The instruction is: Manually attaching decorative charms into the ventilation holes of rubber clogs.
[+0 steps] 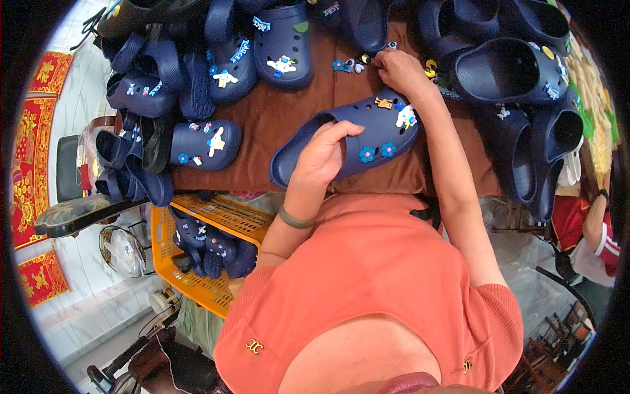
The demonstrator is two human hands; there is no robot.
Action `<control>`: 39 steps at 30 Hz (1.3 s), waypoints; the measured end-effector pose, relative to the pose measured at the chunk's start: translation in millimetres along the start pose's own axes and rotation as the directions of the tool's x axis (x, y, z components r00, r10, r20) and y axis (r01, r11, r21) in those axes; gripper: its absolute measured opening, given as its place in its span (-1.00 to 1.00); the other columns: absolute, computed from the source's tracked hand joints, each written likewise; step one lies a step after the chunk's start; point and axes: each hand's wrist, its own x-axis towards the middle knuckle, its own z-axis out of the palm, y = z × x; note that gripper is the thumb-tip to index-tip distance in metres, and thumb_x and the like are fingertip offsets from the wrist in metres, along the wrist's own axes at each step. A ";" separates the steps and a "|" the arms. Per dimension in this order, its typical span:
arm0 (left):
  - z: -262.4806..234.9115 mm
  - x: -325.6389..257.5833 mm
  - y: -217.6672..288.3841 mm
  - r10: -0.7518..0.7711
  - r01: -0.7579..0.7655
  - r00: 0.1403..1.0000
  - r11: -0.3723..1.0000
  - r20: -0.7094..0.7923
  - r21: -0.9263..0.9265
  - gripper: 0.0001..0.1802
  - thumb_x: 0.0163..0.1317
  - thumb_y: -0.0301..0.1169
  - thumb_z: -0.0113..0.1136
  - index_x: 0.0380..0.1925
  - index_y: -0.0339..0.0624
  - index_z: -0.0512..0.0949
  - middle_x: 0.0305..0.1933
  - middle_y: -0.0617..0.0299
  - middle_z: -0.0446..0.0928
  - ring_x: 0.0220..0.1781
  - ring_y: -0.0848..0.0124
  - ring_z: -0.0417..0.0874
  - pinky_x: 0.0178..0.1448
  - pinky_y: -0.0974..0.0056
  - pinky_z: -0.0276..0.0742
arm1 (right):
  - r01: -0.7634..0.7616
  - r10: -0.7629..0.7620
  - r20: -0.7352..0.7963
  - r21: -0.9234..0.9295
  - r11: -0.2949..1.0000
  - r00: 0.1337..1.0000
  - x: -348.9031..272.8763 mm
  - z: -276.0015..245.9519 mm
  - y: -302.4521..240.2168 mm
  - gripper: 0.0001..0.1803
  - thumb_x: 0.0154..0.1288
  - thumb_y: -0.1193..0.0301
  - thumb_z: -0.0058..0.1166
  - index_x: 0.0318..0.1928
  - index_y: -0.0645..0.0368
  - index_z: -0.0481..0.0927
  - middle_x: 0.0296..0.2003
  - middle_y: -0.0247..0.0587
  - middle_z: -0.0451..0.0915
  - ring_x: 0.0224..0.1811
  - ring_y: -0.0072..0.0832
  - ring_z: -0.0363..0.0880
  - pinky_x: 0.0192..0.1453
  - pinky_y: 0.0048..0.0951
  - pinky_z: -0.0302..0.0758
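My left hand (321, 154) is closed round the opening edge of a navy foam clog (367, 134), thumb on its upper. The clog lies tilted at the table's near edge, its toe to the right. Blue flower charms (377, 152), a brown figure charm and a white character charm sit on its upper. Beyond it, my right hand (401, 71) has its fingers pinched together over the brown cloth. Whatever they hold is too small to make out. Beside those fingertips lie several loose charms (348, 66), among them a blue flower; a yellow charm (430, 68) lies right of the hand.
Navy clogs (283, 49) crowd the far and left parts of the brown tablecloth (262, 125), and more clogs (502, 72) are piled at the right. Below the table's left side, an orange plastic crate (197, 292) holds further clogs. Another person's arm (594, 220) shows at the far right.
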 end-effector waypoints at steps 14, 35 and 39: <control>10.0 -6.9 3.4 0.015 -0.015 0.999 1.000 0.042 0.001 -0.85 0.12 -0.59 0.18 -0.28 -0.34 0.62 -0.17 0.12 0.65 -0.07 0.35 0.64 0.17 0.25 0.49 | 0.028 0.104 -0.263 0.452 0.892 0.959 -10.6 -9.5 -14.8 -0.68 0.16 0.32 0.18 -0.07 0.14 0.64 -0.37 -0.01 0.63 -0.51 -0.30 0.54 -0.37 -0.28 0.46; 11.7 -5.8 2.0 0.062 -0.063 0.998 0.996 0.019 0.063 -0.70 0.07 -0.62 0.17 -0.13 -0.35 0.53 -0.12 0.14 0.59 -0.06 0.34 0.63 0.10 0.27 0.52 | 0.152 -0.130 -0.080 0.466 0.872 0.988 -63.8 -39.7 -80.2 -0.82 0.24 0.40 0.17 -0.19 0.23 0.64 -0.28 -0.06 0.59 -0.14 -0.15 0.57 -0.05 -0.24 0.49; 8.4 -4.3 -0.6 0.060 -0.061 0.998 0.997 0.031 0.049 -0.70 0.07 -0.62 0.16 -0.13 -0.35 0.52 -0.12 0.14 0.59 -0.06 0.34 0.63 0.09 0.29 0.53 | 0.077 0.021 -0.155 0.599 0.797 0.988 -67.9 -40.0 -87.7 -0.83 0.15 0.49 0.23 -0.21 0.22 0.65 -0.26 -0.09 0.59 -0.15 -0.14 0.56 -0.05 -0.24 0.49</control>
